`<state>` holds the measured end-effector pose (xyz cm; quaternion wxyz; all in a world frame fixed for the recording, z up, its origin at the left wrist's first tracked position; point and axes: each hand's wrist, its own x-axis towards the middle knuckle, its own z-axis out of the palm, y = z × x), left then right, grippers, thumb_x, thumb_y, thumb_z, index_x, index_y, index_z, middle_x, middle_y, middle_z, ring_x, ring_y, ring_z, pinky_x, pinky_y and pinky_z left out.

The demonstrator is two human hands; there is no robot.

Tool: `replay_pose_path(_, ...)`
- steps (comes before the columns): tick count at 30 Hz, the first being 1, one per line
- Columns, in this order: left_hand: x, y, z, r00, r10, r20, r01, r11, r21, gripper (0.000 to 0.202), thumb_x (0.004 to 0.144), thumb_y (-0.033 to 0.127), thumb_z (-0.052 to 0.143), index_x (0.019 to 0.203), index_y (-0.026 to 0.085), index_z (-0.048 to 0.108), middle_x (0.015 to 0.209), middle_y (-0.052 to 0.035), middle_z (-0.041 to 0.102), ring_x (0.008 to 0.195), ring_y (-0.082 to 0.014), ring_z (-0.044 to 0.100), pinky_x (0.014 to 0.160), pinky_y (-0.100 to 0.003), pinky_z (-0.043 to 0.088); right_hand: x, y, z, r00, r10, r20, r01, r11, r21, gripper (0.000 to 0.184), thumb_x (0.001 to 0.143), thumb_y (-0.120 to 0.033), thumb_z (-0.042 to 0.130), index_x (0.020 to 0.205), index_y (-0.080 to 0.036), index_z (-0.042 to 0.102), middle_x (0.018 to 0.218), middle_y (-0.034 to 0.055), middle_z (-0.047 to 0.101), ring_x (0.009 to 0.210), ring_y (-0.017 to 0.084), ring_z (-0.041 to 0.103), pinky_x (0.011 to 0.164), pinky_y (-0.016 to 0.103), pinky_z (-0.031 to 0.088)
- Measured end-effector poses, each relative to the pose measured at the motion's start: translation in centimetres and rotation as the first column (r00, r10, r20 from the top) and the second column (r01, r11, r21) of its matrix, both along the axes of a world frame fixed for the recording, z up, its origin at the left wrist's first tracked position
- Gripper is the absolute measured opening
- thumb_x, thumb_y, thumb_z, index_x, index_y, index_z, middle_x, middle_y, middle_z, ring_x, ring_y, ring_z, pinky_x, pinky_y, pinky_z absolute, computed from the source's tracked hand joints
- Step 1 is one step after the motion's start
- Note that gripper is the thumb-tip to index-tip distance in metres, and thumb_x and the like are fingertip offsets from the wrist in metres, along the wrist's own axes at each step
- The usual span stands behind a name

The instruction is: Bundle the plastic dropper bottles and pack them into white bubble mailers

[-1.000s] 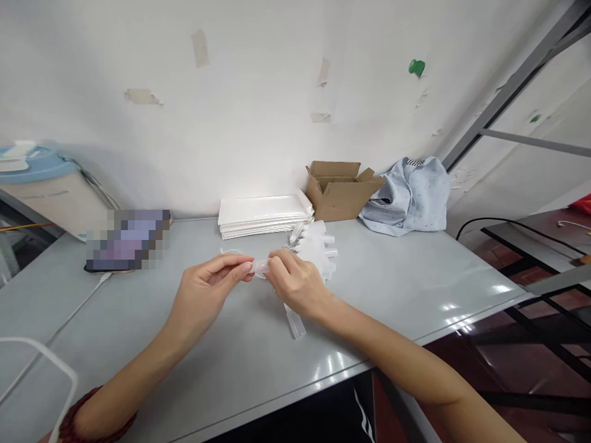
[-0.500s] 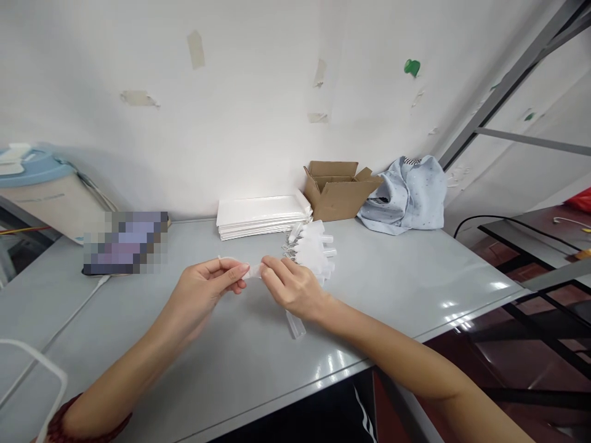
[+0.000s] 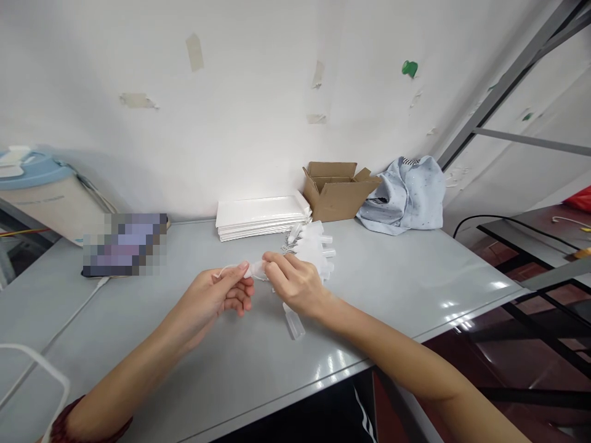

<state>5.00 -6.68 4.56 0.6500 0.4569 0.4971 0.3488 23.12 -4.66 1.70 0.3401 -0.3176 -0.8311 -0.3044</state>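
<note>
Between my two hands is a small translucent plastic bottle (image 3: 255,269) with a thin white cord looping from it. My left hand (image 3: 221,289) pinches its left end between thumb and forefinger, the other fingers loosely curled below. The right end is gripped by the closed fingers of my right hand (image 3: 295,280), which partly hide it. Just below the right hand a similar clear bottle (image 3: 294,323) lies on the grey table. Behind that hand sits a pile of such translucent bottles (image 3: 314,246), partly covered by the hand.
A stack of white flat packs (image 3: 263,215) stands against the wall beside an open cardboard box (image 3: 341,197). Light blue cloth (image 3: 409,197) lies to its right. On the left are a blurred-out phone (image 3: 127,245) with a white cable (image 3: 69,329) and a blue-lidded container (image 3: 46,191).
The fingers of my left hand have loosened and spread downward below the bottle, while thumb and forefinger keep their pinch. More cord shows. The right hand has barely moved.
</note>
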Motion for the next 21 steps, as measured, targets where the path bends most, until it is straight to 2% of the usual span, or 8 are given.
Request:
replay_pose_path(7,-0.1,-0.1,0.4,0.996,-0.066,0.056,0.07,0.995,-0.066,0.033,0.08,0.041,0.06,0.059,0.017,0.055,0.053,0.0037,0.047,0.043,-0.01,0.047,0.042,-0.022,0.039,0.3,0.5,0.7,0.996,0.085,-0.005,-0.085,0.993,0.088,0.024,0.087,-0.003,0.049,0.069,-0.019,0.05,0.087,-0.0029,0.067,0.055,0.01,0.037,0.047,0.023,0.031)
replay_pose_path(11,-0.2,0.2,0.2,0.995,-0.089,0.049,0.092,0.993,-0.073,0.031,0.079,0.04,0.062,0.06,0.017,0.057,0.054,0.0033,0.049,0.044,-0.0099,0.047,0.043,-0.021,0.039,0.5,0.7,0.6,0.992,0.127,-0.012,-0.126,0.989,0.076,0.024,0.084,0.001,0.049,0.07,-0.018,0.05,0.088,-0.0026,0.068,0.058,0.009,0.041,0.05,0.022,0.032)
replay_pose_path(14,-0.1,0.3,0.0,1.0,-0.025,-0.017,0.025,0.999,0.038,0.027,0.076,0.041,0.066,0.065,0.017,0.062,0.058,0.0013,0.055,0.05,-0.0124,0.053,0.048,-0.023,0.044,0.5,0.8,0.3,0.995,0.1,-0.016,-0.099,0.995,0.033,0.023,0.084,0.003,0.047,0.073,-0.018,0.052,0.086,-0.0015,0.067,0.056,0.009,0.042,0.049,0.022,0.031)
replay_pose_path(16,0.0,0.2,0.0,0.993,0.013,-0.117,0.005,0.989,0.15,0.03,0.076,0.045,0.065,0.064,0.017,0.064,0.059,-0.0006,0.059,0.052,-0.0147,0.056,0.052,-0.026,0.047,0.4,0.8,-0.1,0.997,0.079,-0.02,-0.08,0.996,-0.028,0.022,0.085,0.002,0.046,0.076,-0.017,0.053,0.086,-0.0004,0.067,0.057,0.009,0.044,0.049,0.022,0.029)
replay_pose_path(18,0.1,0.1,0.1,0.967,0.056,-0.248,0.016,0.96,0.279,0.032,0.076,0.048,0.063,0.064,0.019,0.066,0.061,-0.0022,0.064,0.054,-0.0167,0.059,0.056,-0.028,0.049,0.3,0.9,-0.4,0.996,0.083,-0.045,-0.087,0.991,-0.103,0.019,0.088,-0.003,0.046,0.076,-0.017,0.052,0.085,0.0008,0.067,0.058,0.009,0.047,0.049,0.022,0.029)
replay_pose_path(21,0.2,-0.1,0.3,0.902,0.186,-0.389,0.007,0.896,0.444,0.025,0.073,0.046,0.066,0.068,0.022,0.07,0.063,-0.0019,0.069,0.06,-0.0192,0.063,0.058,-0.027,0.048,0.2,1.1,-0.8,0.988,0.113,-0.105,-0.134,0.964,-0.228,0.019,0.093,-0.014,0.044,0.075,-0.017,0.051,0.079,0.0026,0.066,0.061,0.01,0.052,0.051,0.022,0.032)
